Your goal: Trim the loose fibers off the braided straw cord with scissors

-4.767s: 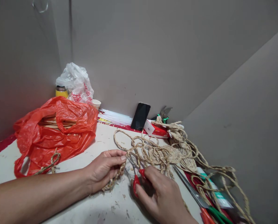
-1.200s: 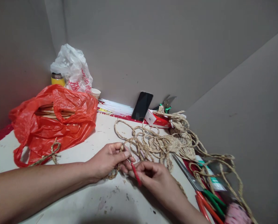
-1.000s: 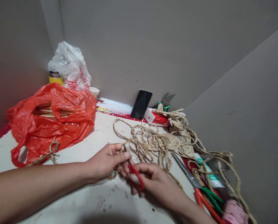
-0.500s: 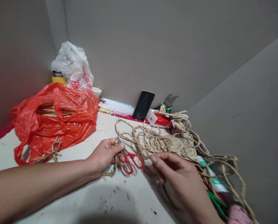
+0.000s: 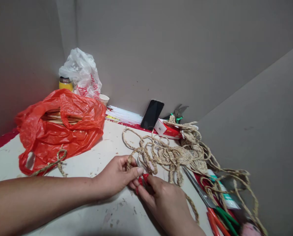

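Red-handled scissors [image 5: 140, 181] are in my right hand [image 5: 163, 198], whose fingers wrap over the handles. Only part of the handles and a bit of metal blade show. My left hand [image 5: 118, 178] is closed in a pinch, its thumb against the scissors near the blades. A braided straw rope [image 5: 129, 163] comes up out of the left fingers and loops away toward the back. Beyond both hands lie more rope loops and a flat coiled mat [image 5: 177, 155] of the same cord. Where the blades meet the rope is hidden by my fingers.
On the left sits a red plastic bag [image 5: 87, 137] with a short rope piece [image 5: 61, 159]. A phone [image 5: 152, 114] leans on the back wall beside pruning shears [image 5: 179, 113]. At right lie large shears [image 5: 200, 190]. A yellow jar [image 5: 65, 84] and paper cup [image 5: 104, 99] stand back left.
My right hand has come left and closed around the scissors handles, which hung free from the left hand before. The large shears at right now show.
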`<action>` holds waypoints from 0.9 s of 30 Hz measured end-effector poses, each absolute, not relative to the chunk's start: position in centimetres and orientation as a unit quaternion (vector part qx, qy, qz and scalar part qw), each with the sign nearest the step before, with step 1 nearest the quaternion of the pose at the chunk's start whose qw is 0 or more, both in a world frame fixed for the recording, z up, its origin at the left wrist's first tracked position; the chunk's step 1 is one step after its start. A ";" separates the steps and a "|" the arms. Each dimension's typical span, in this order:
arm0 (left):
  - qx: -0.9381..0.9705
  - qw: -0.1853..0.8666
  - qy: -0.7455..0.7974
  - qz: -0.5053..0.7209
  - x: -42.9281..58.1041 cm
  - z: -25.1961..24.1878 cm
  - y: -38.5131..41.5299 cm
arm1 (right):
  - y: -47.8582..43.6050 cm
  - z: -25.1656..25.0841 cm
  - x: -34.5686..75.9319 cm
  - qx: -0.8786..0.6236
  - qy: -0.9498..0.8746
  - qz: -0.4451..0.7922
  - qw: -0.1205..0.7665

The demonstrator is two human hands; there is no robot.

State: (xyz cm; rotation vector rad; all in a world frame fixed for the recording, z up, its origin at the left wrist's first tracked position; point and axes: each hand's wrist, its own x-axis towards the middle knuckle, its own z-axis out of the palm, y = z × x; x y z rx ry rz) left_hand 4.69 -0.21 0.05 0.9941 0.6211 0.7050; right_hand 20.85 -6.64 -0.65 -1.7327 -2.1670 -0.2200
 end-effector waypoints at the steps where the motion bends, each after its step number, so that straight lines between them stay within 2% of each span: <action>1: 0.465 0.776 0.276 0.324 4.7 0.1 -0.3 | -6.5 -0.7 21.0 -0.613 -0.763 -0.054 0.201; 5: 0.485 0.771 0.257 0.323 4.6 0.6 -0.4 | -6.2 -0.7 21.8 -0.595 -0.712 0.085 0.364; 8: 0.540 0.735 0.275 0.303 4.1 1.3 -0.6 | -6.2 -0.1 21.6 -0.608 -0.590 0.223 0.482; 12: 0.750 0.507 0.312 0.288 3.0 2.0 -0.9 | -6.5 0.9 20.2 -0.576 -0.402 0.439 0.560; 17: 0.882 0.266 0.330 0.206 2.8 2.2 -1.4 | -7.1 1.6 18.6 -0.491 -0.263 0.607 0.566; 21: 0.913 0.176 0.350 0.116 3.1 2.8 -2.0 | -7.2 1.6 18.8 -0.458 -0.239 0.633 0.576; 25: 0.910 0.194 0.358 0.081 3.1 4.0 -2.2 | -6.3 1.4 19.9 -0.459 -0.283 0.560 0.629; 27: 0.911 0.205 0.349 0.073 3.0 4.3 -2.1 | -5.9 1.4 20.3 -0.465 -0.285 0.556 0.628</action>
